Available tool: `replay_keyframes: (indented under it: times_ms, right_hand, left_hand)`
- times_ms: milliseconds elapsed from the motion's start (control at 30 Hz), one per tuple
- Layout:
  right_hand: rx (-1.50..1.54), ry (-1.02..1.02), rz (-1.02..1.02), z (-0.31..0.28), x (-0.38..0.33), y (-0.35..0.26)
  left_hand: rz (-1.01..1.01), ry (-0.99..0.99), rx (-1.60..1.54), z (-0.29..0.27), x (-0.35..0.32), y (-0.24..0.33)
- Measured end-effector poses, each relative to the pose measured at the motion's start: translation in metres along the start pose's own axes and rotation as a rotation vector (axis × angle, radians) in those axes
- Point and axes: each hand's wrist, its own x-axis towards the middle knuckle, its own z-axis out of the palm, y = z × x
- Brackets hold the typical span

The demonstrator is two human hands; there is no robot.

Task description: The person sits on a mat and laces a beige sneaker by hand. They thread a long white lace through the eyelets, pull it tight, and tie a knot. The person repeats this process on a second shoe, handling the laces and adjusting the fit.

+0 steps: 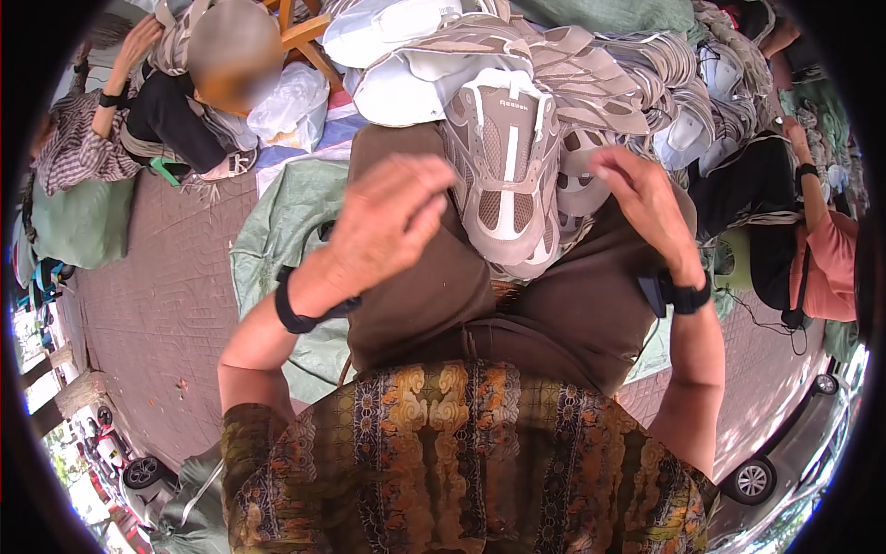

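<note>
On the lap, a beige shoe upper lies between both hands.
Left hand hovers just left of it, fingers loosely curled, holding nothing; right hand sits at its right edge, fingers bent, whether it grips anything I cannot tell. Pile of uppers lies beyond.

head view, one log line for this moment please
left hand: open, above lap | right hand: fingers curled beside shoe upper | shoe upper: on lap
</note>
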Motion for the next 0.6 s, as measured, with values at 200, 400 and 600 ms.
replay_keyframes:
  times_ms: [200,400,600]
  right_hand:
    - [0.281,0.243,0.199,-0.037,-0.066,0.012]
    - [0.287,0.583,0.458,-0.043,-0.147,0.118]
    - [0.071,0.270,0.669,0.064,-0.251,0.276]
  left_hand:
    - [-0.248,-0.309,-0.238,0.033,-0.048,0.023]
    - [-0.369,-0.285,-0.208,0.041,-0.061,0.038]
    - [-0.490,-0.336,-0.283,0.049,-0.060,0.027]
